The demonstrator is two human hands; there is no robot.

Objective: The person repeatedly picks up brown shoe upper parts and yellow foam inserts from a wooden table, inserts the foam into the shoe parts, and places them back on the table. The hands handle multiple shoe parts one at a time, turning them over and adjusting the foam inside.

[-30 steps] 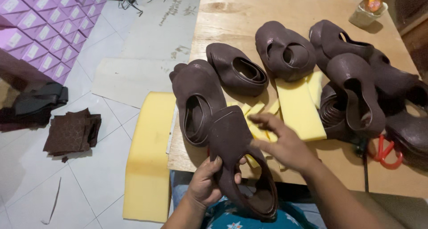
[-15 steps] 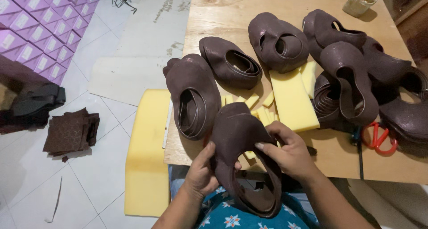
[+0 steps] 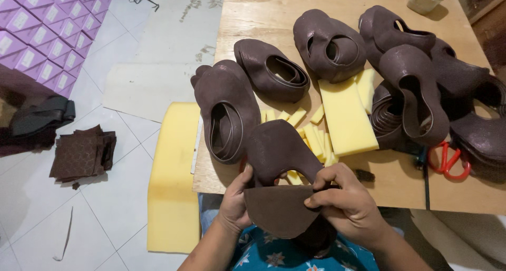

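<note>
Both hands grip one brown upper [image 3: 279,149] at the table's [image 3: 253,18] near edge, left hand [image 3: 235,205] clamping its side, right hand [image 3: 348,205] pinching the insole [image 3: 279,210] against it, likely mid-fitting; alignment seemingly comes next.

Red scissors [image 3: 448,163], purple boxes [image 3: 47,34]
</note>
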